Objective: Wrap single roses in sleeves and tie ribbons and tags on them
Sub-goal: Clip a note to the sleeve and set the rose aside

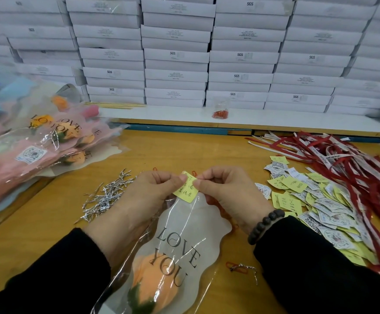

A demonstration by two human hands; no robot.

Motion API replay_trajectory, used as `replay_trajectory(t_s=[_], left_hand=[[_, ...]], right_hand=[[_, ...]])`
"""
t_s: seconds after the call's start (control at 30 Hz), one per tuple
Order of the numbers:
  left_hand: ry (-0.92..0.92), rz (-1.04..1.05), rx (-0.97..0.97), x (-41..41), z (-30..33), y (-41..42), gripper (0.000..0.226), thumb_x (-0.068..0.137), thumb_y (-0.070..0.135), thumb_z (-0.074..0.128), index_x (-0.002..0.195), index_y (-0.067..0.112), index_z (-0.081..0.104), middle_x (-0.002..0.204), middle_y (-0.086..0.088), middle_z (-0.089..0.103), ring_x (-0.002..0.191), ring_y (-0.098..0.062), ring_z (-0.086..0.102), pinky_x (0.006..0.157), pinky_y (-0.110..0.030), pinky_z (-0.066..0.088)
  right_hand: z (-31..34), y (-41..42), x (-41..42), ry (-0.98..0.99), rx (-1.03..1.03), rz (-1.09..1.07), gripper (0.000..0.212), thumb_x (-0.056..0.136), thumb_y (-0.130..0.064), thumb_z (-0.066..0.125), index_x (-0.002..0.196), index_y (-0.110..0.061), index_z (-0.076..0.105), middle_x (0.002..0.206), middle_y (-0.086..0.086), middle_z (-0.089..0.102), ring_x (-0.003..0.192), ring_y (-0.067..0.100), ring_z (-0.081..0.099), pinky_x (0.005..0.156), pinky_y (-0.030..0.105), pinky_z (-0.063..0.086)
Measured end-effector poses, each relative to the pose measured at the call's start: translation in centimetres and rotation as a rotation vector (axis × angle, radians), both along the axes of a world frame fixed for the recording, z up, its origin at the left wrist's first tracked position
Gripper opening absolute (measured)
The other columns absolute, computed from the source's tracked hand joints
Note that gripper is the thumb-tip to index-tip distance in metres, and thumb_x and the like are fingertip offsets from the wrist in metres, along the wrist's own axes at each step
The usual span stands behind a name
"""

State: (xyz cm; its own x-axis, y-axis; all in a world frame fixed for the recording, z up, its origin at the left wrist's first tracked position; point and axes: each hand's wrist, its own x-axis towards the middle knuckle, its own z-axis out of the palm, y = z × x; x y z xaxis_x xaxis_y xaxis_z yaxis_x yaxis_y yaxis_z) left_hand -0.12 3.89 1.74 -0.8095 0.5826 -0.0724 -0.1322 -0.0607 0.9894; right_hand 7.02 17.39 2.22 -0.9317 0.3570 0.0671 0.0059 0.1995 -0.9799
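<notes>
- Both hands pinch one yellow tag (185,188) at the narrow end of the sleeve: the left hand (152,189) nips its left edge between thumb and forefinger, the right hand (226,189) its right edge, with the other fingers curled in. My guess is that the tag is held taut so it can be fastened there; a red paper clip (193,172) peeks out just behind the tag's top edge.
- Nearest me, at 6 o'clock, the orange rose (155,282) lies already inside the frosted sleeve (184,234) printed LOVE YOU, bloom toward the person and stem end under the hands, probably so the end to be tied faces the work.
- At 4 o'clock, loose on the wooden table (48,223), a red clip and a bit of silver wire (241,267) lie touching.
- At 9 o'clock of the hands sits a heap of silver twist ties (107,196), near the left hand.
- At 3 o'clock a spread pile of yellow notes and printed labels (315,200) lies beside the right wrist, and beyond it, toward 2 o'clock, red and white ribbons (343,159), all within reach.
- At 10 o'clock finished wrapped roses (55,137) are stacked overlapping.
- Farther, at 12 o'clock on the white ledge, a clear plastic cup (221,107) holds more red clips at its bottom.
- Behind everything rise stacked white boxes (175,55), shut, so I cannot tell their contents.
</notes>
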Motion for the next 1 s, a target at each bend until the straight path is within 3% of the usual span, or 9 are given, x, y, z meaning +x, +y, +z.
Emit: replay_trajectory(t_s=[0.1,0.2,0.3,0.43,0.6,0.8,1.0], left_hand=[[0.004,0.035,0.004,0.1,0.0,0.0,0.017,0.083,0.010,0.061,0.080,-0.005,0.068,0.069,-0.013,0.068,0.056,-0.016,0.059,0.059,-0.026,0.050],[-0.015,0.084,0.020,0.3,0.3,0.0,0.015,0.083,0.007,0.061,0.074,-0.003,0.068,0.062,-0.011,0.067,0.050,-0.014,0.060,0.050,-0.021,0.052],[-0.015,0.122,-0.006,0.1,0.3,-0.1,0.022,0.082,0.007,0.063,0.061,0.007,0.070,0.060,-0.009,0.068,0.048,-0.011,0.061,0.050,-0.020,0.051],[-0.032,0.141,0.024,0.2,0.5,-0.1,0.023,0.084,0.003,0.060,0.062,0.004,0.068,0.056,-0.008,0.066,0.044,-0.010,0.058,0.044,-0.016,0.049],[-0.061,0.167,0.042,0.4,0.5,-0.1,0.016,0.086,0.002,0.058,0.072,-0.003,0.064,0.054,-0.008,0.065,0.041,-0.010,0.058,0.042,-0.015,0.048],[-0.082,0.160,0.025,0.5,0.4,0.1,0.015,0.087,0.003,0.058,0.075,-0.003,0.064,0.054,-0.009,0.065,0.040,-0.011,0.057,0.043,-0.016,0.048],[-0.101,0.130,0.043,0.7,0.5,0.0,0.017,0.088,0.003,0.056,0.074,-0.004,0.063,0.053,-0.009,0.065,0.040,-0.012,0.058,0.042,-0.015,0.048]], right_hand=[[-0.2,0.0,-0.1,-0.005,0.018,0.000,0.010,0.085,-0.014,0.065,0.081,-0.006,0.069,0.060,0.004,0.058,0.045,0.002,0.048,0.041,0.012,0.037],[-0.1,0.5,-0.2,-0.035,0.051,-0.034,0.018,0.089,-0.023,0.061,0.076,-0.013,0.068,0.061,-0.001,0.061,0.049,0.005,0.053,0.042,0.017,0.041],[-0.1,2.2,-0.1,-0.071,0.459,-0.135,0.012,0.089,-0.019,0.059,0.079,-0.019,0.066,0.075,-0.010,0.062,0.071,0.002,0.058,0.061,0.014,0.046],[-0.4,4.2,0.4,-0.188,0.743,-0.106,0.012,0.087,-0.012,0.061,0.083,-0.023,0.063,0.076,-0.014,0.055,0.070,0.001,0.051,0.059,0.011,0.036],[-1.0,4.8,0.4,-0.272,0.837,-0.055,0.010,0.083,-0.022,0.068,0.091,-0.024,0.063,0.078,-0.015,0.052,0.071,-0.001,0.047,0.057,0.013,0.034],[-1.5,4.5,0.1,-0.274,0.898,-0.061,0.016,0.083,-0.029,0.067,0.099,-0.029,0.065,0.081,-0.016,0.045,0.074,0.001,0.045,0.067,0.019,0.039],[-1.6,4.2,0.1,-0.223,0.933,-0.089,0.005,0.083,-0.026,0.068,0.082,-0.027,0.063,0.079,-0.015,0.045,0.073,0.003,0.045,0.062,0.020,0.036]])
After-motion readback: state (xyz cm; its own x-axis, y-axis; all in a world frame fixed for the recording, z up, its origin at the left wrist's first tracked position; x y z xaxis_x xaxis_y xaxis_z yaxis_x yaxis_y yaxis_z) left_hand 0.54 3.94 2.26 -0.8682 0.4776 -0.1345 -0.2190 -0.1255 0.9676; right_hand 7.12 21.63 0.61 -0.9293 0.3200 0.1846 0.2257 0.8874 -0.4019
